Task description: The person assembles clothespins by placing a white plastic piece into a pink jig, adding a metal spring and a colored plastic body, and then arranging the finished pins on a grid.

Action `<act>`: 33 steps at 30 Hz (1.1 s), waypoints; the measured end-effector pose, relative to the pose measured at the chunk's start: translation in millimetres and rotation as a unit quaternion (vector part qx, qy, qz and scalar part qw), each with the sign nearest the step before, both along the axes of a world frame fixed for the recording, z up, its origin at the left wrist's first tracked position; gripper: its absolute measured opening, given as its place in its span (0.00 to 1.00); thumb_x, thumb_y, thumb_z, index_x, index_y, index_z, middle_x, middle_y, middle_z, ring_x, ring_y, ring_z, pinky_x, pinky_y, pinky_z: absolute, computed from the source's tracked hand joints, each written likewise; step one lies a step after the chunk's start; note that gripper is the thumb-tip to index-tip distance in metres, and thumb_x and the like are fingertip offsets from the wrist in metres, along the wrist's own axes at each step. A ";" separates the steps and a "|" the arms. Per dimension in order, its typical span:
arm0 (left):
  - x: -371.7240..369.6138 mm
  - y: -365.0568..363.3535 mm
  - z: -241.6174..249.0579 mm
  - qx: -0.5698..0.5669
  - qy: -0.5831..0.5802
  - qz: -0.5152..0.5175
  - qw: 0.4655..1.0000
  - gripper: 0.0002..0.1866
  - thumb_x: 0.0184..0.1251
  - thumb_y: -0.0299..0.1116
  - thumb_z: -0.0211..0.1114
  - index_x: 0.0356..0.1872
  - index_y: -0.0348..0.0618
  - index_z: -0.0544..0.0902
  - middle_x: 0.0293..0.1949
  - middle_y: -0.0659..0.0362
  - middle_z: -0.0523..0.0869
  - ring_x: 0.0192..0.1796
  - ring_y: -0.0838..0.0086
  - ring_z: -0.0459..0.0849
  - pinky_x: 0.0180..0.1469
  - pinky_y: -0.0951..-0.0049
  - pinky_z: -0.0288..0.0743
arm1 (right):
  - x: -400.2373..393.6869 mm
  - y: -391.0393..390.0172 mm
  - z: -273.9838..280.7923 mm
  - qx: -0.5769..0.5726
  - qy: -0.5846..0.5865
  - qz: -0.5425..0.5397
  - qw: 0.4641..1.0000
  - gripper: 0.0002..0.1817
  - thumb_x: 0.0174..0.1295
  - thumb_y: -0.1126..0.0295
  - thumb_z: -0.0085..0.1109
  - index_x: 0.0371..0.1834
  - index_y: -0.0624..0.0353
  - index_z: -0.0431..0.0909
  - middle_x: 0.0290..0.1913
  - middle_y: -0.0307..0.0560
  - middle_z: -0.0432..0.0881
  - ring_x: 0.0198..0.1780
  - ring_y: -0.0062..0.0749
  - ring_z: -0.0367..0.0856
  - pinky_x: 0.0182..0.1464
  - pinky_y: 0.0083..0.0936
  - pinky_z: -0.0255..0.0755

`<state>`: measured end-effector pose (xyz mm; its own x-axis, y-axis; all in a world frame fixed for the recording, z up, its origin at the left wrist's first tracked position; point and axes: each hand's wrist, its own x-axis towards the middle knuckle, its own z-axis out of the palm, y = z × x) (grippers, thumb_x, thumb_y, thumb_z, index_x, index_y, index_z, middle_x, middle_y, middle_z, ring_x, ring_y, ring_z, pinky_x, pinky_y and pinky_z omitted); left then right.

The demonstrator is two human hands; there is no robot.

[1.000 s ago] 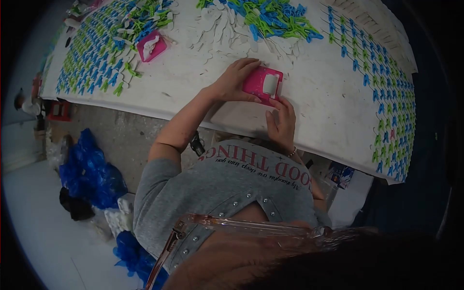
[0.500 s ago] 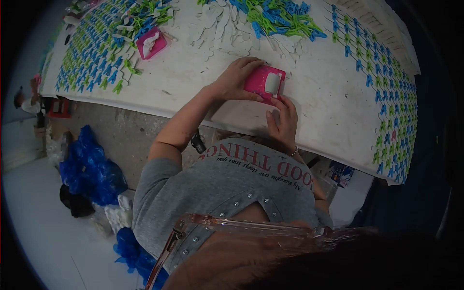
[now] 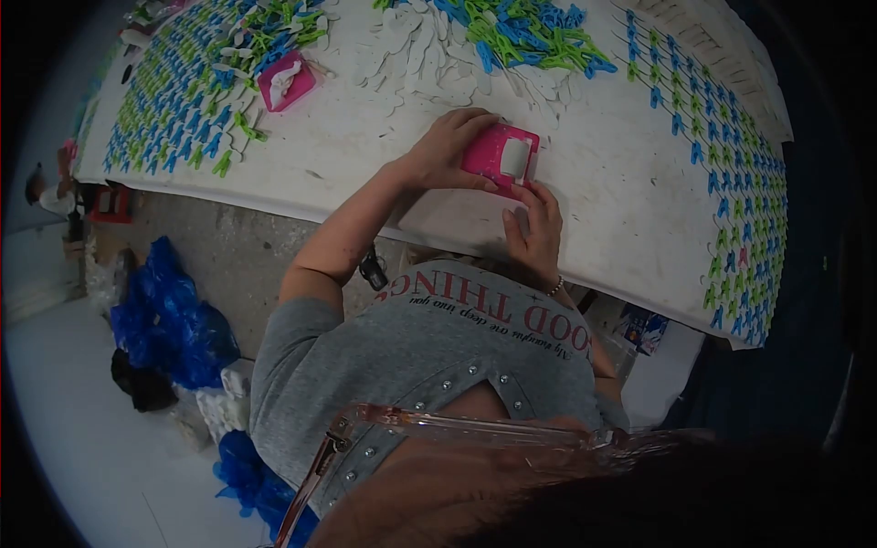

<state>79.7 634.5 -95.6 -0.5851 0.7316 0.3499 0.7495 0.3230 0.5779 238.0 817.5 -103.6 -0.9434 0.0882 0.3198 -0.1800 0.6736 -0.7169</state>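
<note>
Left forearm (image 3: 343,233) extended, left hand (image 3: 454,152) curled, right hand (image 3: 539,228) nearby, thumb (image 3: 512,230) apart.

1. Your tray (image 3: 488,162) is bright pink; the piece (image 3: 514,158) on it is white.
2. Your shirt (image 3: 393,342) is grey, lettered in red and black.
3. Your counter (image 3: 612,192) is white, flecked with dark specks.
4. The clips (image 3: 715,183) on your right mix blue and green, with one pink.

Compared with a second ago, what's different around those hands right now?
Nothing visibly moved on the table, and nothing was taken hold of or let go; only the whole view shifted slightly. The left hand still grips the pink tray, the right hand stays at its near edge, and the white rounded piece remains in it.
</note>
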 end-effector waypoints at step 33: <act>0.6 -1.3 6.9 -0.005 -0.025 -0.004 1.000 0.52 0.40 0.52 0.79 0.67 0.41 0.65 0.64 0.44 0.67 0.67 0.48 0.65 0.68 0.55 0.61 | -14.8 10.7 5.7 -0.165 0.011 -0.028 0.986 0.18 0.63 0.65 0.61 0.54 0.60 0.74 0.54 0.54 0.75 0.53 0.44 0.75 0.57 0.34 0.67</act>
<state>80.3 633.2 -88.7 -0.5951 0.7404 0.3125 0.7225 0.3227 0.6115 223.2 828.2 -97.9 -0.9277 0.2415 0.2846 -0.1669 0.4136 -0.8950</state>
